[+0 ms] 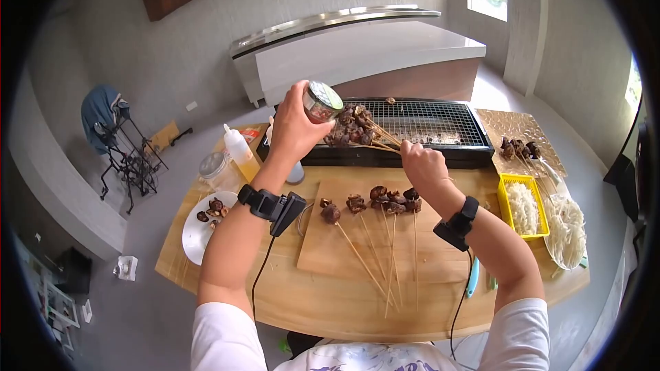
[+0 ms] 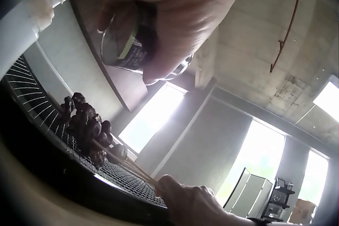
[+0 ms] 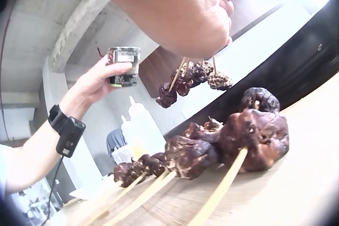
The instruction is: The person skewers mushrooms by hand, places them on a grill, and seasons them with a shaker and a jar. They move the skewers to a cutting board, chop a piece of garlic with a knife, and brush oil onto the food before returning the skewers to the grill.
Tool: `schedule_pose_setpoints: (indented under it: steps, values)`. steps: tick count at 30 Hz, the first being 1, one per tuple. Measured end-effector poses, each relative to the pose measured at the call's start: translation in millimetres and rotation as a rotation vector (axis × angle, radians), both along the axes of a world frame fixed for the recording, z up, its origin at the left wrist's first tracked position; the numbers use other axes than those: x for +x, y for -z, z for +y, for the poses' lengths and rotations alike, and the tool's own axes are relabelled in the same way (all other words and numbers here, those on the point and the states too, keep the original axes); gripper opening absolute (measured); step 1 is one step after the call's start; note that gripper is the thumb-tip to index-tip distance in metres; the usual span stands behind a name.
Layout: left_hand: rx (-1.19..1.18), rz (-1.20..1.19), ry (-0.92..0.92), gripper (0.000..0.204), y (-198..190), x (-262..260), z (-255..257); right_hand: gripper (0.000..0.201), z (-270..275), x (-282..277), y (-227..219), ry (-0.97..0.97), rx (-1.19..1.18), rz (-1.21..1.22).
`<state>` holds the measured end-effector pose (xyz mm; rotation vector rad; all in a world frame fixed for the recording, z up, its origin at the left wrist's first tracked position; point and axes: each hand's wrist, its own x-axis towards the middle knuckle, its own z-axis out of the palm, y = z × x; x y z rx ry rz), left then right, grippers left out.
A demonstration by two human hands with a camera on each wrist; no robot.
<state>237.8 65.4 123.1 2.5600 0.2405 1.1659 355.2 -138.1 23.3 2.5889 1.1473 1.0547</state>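
My left hand [image 1: 295,127] holds a small clear-sided jar [image 1: 323,101] with a green-and-black label, tilted over the left end of the grill [image 1: 430,124]. In the left wrist view the fingers curl around the jar [image 2: 124,38]. My right hand [image 1: 424,167] grips the sticks of several skewers at the grill's front edge. Dark browned mushrooms [image 1: 354,124] on those skewers are bunched close over the mesh, right by the jar. From the right wrist, the held mushrooms [image 3: 193,75] show beyond my hand [image 3: 185,19].
More mushroom skewers [image 1: 388,200] lie on a wooden cutting board [image 1: 313,251]. At left are squeeze bottles [image 1: 240,151], a glass jar [image 1: 216,168] and a white plate [image 1: 192,240] with mushroom pieces. A yellow basket [image 1: 533,235], white enoki mushrooms [image 1: 567,230] and a gold tray [image 1: 495,134] sit right.
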Motion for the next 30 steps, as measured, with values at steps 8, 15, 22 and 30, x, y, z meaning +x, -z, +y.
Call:
schedule_pose_setpoints:
  steps: [8,15,22,30]
  values:
    - [0.125,0.201,-0.107,0.068,22.8,40.2,8.2,0.008,8.2,-5.3,-2.1,-0.029,-0.071,0.031]
    - [0.118,0.265,-0.082,0.069,17.4,37.9,6.1,0.010,8.0,-9.1,0.7,-0.035,-0.127,0.105]
    - [-0.242,-0.097,0.138,0.071,17.2,-8.8,9.2,0.013,-5.7,0.0,-16.4,-0.093,-0.006,0.538]
    - [-0.793,-0.216,0.262,0.069,62.5,-95.6,46.1,0.014,-11.2,25.6,-16.4,-0.255,0.741,1.806]
